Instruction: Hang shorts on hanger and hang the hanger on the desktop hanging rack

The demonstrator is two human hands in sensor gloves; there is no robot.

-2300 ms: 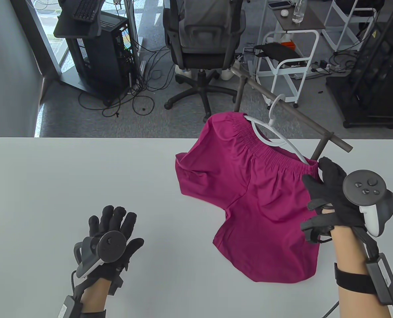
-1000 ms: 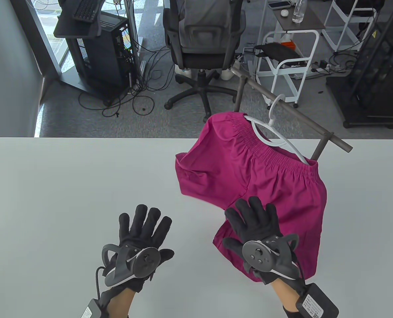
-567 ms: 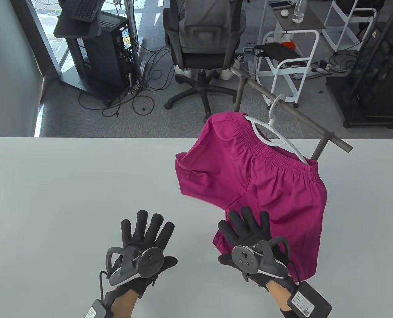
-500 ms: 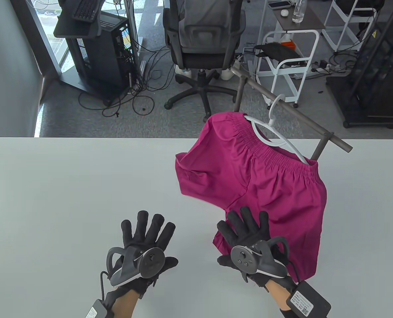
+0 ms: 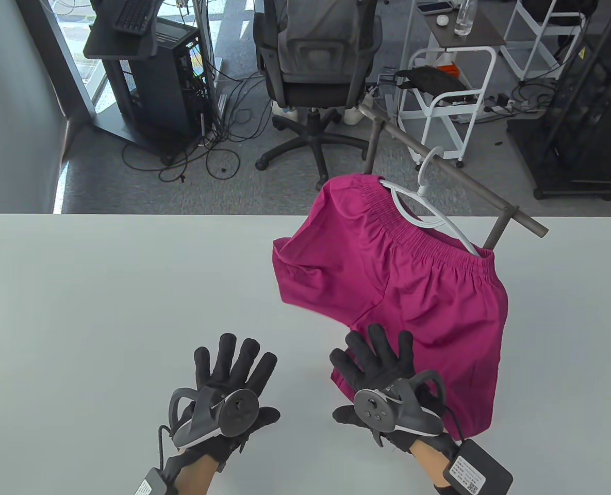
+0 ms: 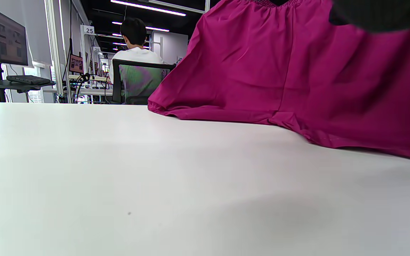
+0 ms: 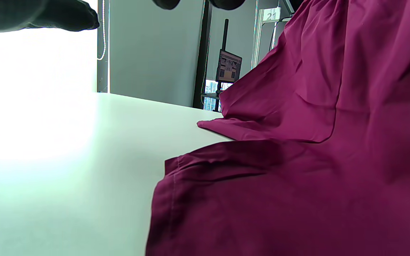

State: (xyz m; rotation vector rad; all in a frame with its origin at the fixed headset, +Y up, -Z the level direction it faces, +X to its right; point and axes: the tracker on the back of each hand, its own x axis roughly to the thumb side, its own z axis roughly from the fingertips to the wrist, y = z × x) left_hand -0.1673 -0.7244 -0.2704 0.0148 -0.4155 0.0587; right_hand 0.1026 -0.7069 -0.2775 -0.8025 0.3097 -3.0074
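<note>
Magenta shorts (image 5: 413, 273) hang by the waistband on a white hanger (image 5: 424, 206), whose hook sits over the grey bar of the desktop rack (image 5: 470, 183). The leg hems drape onto the white table (image 5: 104, 289). My left hand (image 5: 233, 371) lies flat with fingers spread on the table, left of the shorts and apart from them. My right hand (image 5: 375, 361) is flat with straight fingers, lying over the lower left hem of the shorts. The wrist views show the shorts (image 6: 297, 78) (image 7: 315, 160) close up, resting on the table.
The rack's upright (image 5: 496, 232) stands at the table's far right edge. Beyond the table are an office chair (image 5: 315, 62), a white cart (image 5: 449, 98) and floor cables. A person (image 6: 133, 53) sits far off in the left wrist view.
My right hand let go of the waistband end, dropped to the lower hem and drifted slightly left and toward me. My left hand slid right and settled flat. The shorts stay hanging.
</note>
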